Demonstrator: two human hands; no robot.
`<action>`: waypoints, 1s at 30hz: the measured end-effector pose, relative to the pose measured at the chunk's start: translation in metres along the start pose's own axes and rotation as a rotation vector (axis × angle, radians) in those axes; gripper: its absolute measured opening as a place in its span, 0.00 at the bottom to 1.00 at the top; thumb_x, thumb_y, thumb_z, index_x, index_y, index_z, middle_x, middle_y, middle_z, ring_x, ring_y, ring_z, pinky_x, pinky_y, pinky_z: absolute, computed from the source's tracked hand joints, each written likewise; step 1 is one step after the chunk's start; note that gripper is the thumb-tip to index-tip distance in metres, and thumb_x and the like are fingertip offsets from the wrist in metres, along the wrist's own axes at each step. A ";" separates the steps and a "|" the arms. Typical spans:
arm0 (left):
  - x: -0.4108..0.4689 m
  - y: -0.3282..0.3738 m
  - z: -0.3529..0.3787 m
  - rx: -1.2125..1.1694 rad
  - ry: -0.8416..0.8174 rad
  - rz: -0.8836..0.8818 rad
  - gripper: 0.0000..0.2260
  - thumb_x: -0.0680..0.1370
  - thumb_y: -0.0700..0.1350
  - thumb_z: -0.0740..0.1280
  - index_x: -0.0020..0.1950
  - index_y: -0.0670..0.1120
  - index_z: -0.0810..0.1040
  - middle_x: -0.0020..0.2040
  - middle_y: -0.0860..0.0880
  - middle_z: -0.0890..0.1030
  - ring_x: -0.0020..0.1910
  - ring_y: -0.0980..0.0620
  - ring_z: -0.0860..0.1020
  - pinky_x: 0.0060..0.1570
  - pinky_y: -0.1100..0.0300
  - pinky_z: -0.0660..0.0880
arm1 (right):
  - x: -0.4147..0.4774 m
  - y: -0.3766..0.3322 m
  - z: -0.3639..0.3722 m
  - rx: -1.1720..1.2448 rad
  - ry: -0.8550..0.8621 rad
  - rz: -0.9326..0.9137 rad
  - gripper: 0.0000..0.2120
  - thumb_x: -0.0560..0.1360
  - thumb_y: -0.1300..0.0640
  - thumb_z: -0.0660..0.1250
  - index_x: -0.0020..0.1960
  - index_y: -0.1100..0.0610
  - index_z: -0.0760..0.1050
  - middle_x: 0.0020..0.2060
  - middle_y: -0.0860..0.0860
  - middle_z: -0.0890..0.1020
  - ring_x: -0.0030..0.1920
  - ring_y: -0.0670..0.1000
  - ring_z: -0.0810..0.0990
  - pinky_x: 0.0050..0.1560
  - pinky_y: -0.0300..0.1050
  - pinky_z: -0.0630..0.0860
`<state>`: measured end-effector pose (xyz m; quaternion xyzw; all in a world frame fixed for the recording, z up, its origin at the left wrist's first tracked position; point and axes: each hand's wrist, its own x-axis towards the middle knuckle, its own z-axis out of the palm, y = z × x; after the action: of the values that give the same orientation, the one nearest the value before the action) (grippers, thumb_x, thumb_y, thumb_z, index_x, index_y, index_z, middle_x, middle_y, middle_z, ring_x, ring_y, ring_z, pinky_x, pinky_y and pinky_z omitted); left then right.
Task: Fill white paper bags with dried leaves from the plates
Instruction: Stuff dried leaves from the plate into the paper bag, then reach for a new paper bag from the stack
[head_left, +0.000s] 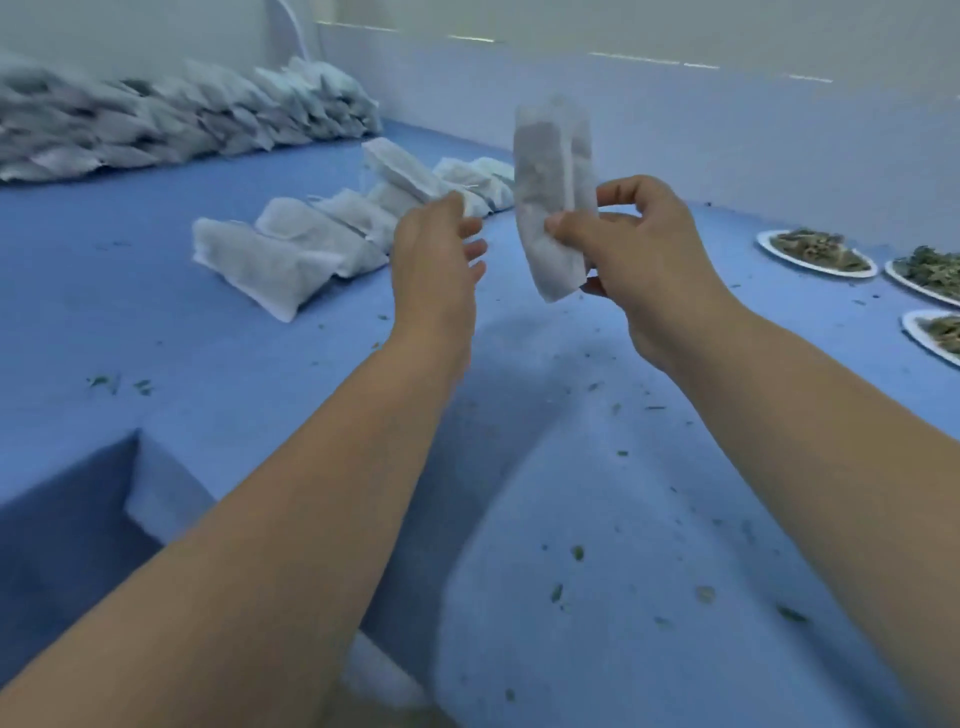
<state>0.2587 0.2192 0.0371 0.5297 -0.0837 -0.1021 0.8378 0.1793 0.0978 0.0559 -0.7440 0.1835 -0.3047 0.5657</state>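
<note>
Right hand (639, 260), grip pinched low on the upright white paper bag (550, 171) above the table (208, 364); left hand (436, 254), at its 9 o'clock, fingers apart: a tilt could spill leaves.

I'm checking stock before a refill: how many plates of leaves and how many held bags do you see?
Plates of leaves: 3
Bag held in the right hand: 1
Total: 4
The bags lying on the table overlap and blur, so they are left uncounted.
</note>
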 end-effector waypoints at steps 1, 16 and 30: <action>0.011 0.001 -0.013 -0.010 0.123 0.004 0.05 0.81 0.45 0.61 0.51 0.44 0.74 0.48 0.47 0.80 0.43 0.50 0.77 0.50 0.55 0.76 | 0.013 0.001 0.020 -0.012 -0.002 -0.007 0.13 0.73 0.55 0.74 0.52 0.52 0.73 0.41 0.48 0.87 0.38 0.46 0.83 0.48 0.51 0.81; 0.039 -0.008 -0.035 0.049 0.451 -0.023 0.04 0.78 0.45 0.57 0.49 0.50 0.71 0.54 0.47 0.78 0.52 0.44 0.78 0.56 0.42 0.76 | 0.159 0.018 0.205 -0.818 -0.173 -0.403 0.20 0.70 0.49 0.68 0.60 0.55 0.73 0.51 0.50 0.79 0.56 0.56 0.77 0.52 0.50 0.75; -0.039 -0.044 0.110 0.282 -0.062 0.098 0.04 0.79 0.46 0.59 0.49 0.51 0.73 0.46 0.54 0.78 0.46 0.53 0.78 0.44 0.55 0.73 | 0.053 0.009 -0.072 -0.723 0.059 -0.244 0.13 0.75 0.50 0.67 0.57 0.52 0.76 0.53 0.45 0.80 0.52 0.48 0.79 0.50 0.43 0.72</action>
<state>0.1906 0.1154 0.0430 0.6340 -0.1488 -0.0644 0.7561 0.1715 0.0102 0.0732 -0.9028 0.2055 -0.3067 0.2205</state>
